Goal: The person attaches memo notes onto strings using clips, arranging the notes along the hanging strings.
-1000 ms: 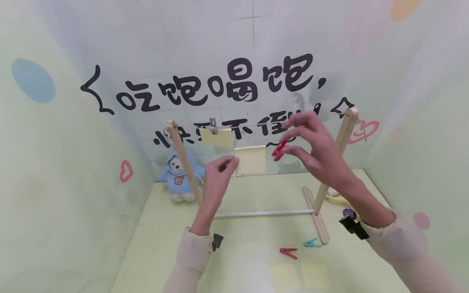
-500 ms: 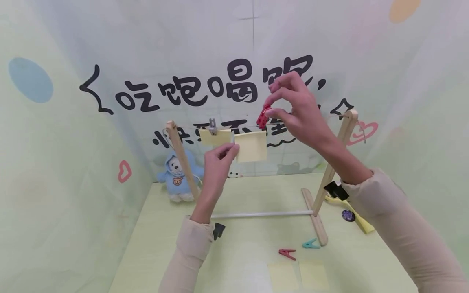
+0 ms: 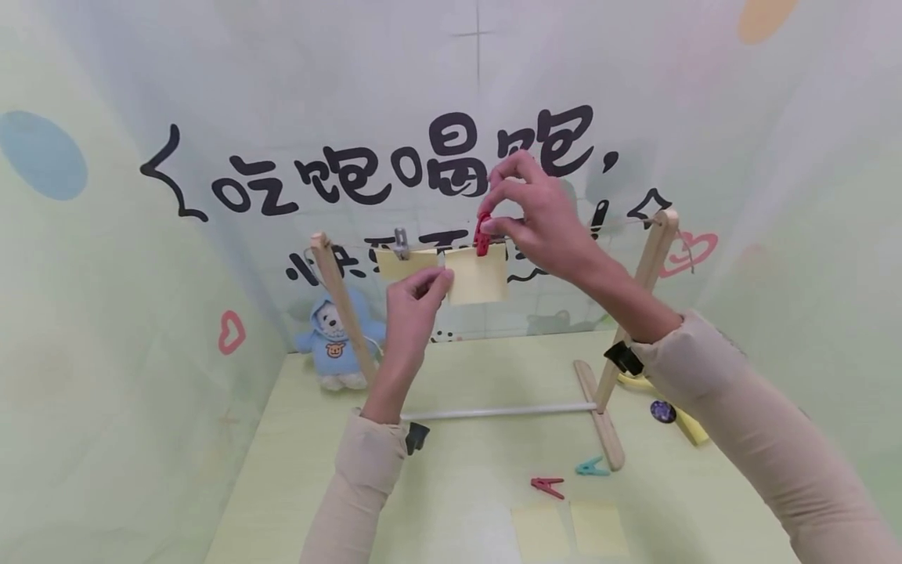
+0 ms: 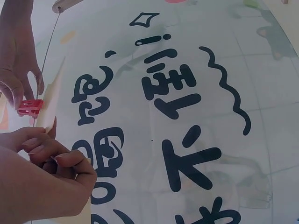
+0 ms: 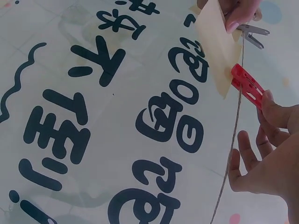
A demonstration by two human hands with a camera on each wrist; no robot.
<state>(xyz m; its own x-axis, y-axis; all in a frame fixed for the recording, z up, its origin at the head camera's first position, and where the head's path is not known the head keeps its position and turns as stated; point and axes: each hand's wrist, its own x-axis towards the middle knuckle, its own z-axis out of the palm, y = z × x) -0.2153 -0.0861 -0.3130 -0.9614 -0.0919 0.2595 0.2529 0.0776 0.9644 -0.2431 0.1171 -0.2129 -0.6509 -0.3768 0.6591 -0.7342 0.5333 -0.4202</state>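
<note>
My left hand pinches the left edge of a pale yellow sticky note, held up at the string. My right hand pinches a red clothespin between thumb and index finger, its other fingers spread. In the right wrist view the clothespin's tip lies over the string and right at the note's top edge. Left of this note, a grey clothespin clips a second yellow note to the string, partly behind my left hand.
The string runs between two wooden posts joined low by a white rod. On the table lie a red clothespin, a teal clothespin and two notes. A plush toy sits behind the left post.
Both hands have risen, bringing the sticky note up to the string. My right hand has moved left with the red clothespin, whose tip now meets the note's top edge.
</note>
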